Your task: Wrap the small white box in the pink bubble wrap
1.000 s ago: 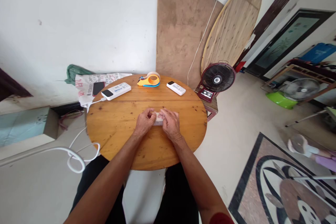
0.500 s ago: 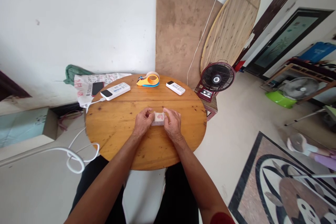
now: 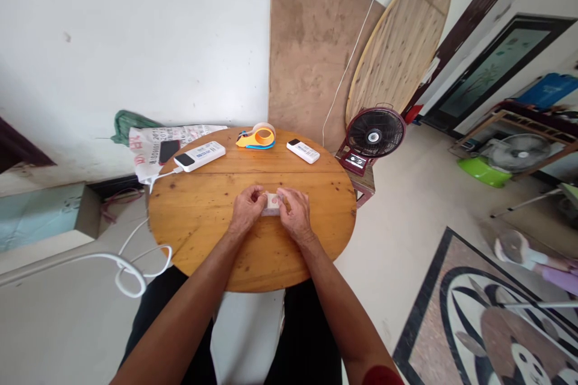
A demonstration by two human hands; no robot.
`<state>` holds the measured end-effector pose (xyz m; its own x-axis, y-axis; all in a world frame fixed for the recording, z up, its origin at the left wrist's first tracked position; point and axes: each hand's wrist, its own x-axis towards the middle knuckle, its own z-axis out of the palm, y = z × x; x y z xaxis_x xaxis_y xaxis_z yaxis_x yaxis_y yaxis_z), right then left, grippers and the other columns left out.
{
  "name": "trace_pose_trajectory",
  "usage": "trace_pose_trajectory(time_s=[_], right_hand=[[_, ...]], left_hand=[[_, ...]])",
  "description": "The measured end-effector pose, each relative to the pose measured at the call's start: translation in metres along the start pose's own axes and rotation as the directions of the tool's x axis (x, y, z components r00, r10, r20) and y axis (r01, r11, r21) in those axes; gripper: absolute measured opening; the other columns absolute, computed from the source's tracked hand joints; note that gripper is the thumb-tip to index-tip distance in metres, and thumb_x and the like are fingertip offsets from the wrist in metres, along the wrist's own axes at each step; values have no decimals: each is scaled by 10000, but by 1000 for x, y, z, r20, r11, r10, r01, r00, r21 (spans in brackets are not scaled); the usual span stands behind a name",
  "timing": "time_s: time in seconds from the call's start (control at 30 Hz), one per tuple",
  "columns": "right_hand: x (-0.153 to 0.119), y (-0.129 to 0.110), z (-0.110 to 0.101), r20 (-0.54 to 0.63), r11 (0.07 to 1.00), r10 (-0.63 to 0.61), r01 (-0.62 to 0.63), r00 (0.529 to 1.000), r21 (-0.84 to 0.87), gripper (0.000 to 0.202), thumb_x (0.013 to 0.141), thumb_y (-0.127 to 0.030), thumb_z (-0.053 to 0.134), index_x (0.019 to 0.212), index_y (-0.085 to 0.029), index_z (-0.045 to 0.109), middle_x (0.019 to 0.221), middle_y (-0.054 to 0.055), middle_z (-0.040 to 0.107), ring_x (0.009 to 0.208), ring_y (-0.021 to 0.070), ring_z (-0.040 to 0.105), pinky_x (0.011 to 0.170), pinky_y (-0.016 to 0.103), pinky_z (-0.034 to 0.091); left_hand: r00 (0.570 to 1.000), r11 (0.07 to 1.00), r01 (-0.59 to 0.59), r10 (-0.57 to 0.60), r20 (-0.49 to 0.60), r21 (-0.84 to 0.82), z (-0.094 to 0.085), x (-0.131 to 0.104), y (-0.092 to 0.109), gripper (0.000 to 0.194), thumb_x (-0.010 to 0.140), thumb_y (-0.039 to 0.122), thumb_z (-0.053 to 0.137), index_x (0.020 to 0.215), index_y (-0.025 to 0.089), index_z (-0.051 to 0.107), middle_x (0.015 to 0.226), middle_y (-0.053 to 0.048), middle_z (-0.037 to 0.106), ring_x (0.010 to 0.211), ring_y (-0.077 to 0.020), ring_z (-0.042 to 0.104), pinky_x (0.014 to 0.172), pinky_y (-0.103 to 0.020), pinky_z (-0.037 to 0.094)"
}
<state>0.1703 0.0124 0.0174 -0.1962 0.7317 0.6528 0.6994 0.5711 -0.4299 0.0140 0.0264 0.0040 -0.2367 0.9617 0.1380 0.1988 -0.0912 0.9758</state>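
A small whitish box with a reddish print on top rests on the round wooden table, between my two hands. My left hand is closed, with its thumb and fingertips against the box's left end. At the other end, my right hand has bent fingers and a thumb pressed on the upper right edge, partly covering the print. Whether the box has a wrapper or a loose flap is too small to tell.
Toward the table's back lie an orange tape dispenser, a white power bank with a cable, and a second white power bank. A dark phone is at the left edge. Right of the table stands a fan.
My right fingers have shifted slightly left over the top of the box, hiding more of the red print. My left hand stays at its end.
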Motion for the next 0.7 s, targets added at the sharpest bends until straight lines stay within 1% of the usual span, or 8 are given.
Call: trace_pose_trajectory(time_s=[0.13, 0.3, 0.43, 0.57, 0.7], right_hand=[[1, 1, 1, 57, 999, 30, -31, 998, 12, 295, 885, -170, 515, 1142, -227, 649, 1134, 51, 704, 1100, 205, 599, 959, 350, 391], [3, 2, 1, 61, 999, 46, -48, 997, 25, 259, 883, -174, 545, 1112, -224, 655, 1090, 27, 720, 1040, 194, 627, 928, 344, 400], [8, 1, -2, 111, 1000, 6, -4, 994, -17, 236, 888, -175, 548, 1086, -232, 665, 1050, 31, 732, 994, 196, 632, 916, 345, 392], [14, -1, -5, 170, 996, -52, 63, 984, -63, 212, 894, -164, 551, 1053, -223, 678, 997, 52, 740, 952, 203, 631, 916, 357, 371], [20, -1, -4, 182, 994, -58, 73, 982, -79, 185, 885, -161, 565, 1007, -224, 688, 914, 45, 748, 891, 202, 638, 896, 355, 367]], left_hand=[[1000, 999, -19, 18, 17, 47, -1, 0, 1, 330, 704, 364, 569, 924, 142, 676, 736, -23, 663, 695, -163, 598, 650, -266, 483], [998, 995, -51, 49, 29, 83, -1, 0, -2, 304, 706, 355, 580, 912, 160, 691, 745, -22, 678, 697, -166, 607, 670, -270, 485], [998, 993, -60, 56, 37, 97, 1, 0, -6, 300, 703, 349, 592, 922, 173, 698, 737, -18, 677, 691, -166, 601, 653, -265, 482], [998, 989, -56, 51, 45, 137, 1, 0, -3, 321, 711, 370, 577, 938, 174, 692, 698, -7, 649, 657, -159, 586, 651, -268, 471], [996, 986, -65, 56, 62, 151, 1, -1, 1, 347, 717, 376, 562, 975, 172, 673, 684, 2, 628, 634, -150, 563, 632, -261, 455]])
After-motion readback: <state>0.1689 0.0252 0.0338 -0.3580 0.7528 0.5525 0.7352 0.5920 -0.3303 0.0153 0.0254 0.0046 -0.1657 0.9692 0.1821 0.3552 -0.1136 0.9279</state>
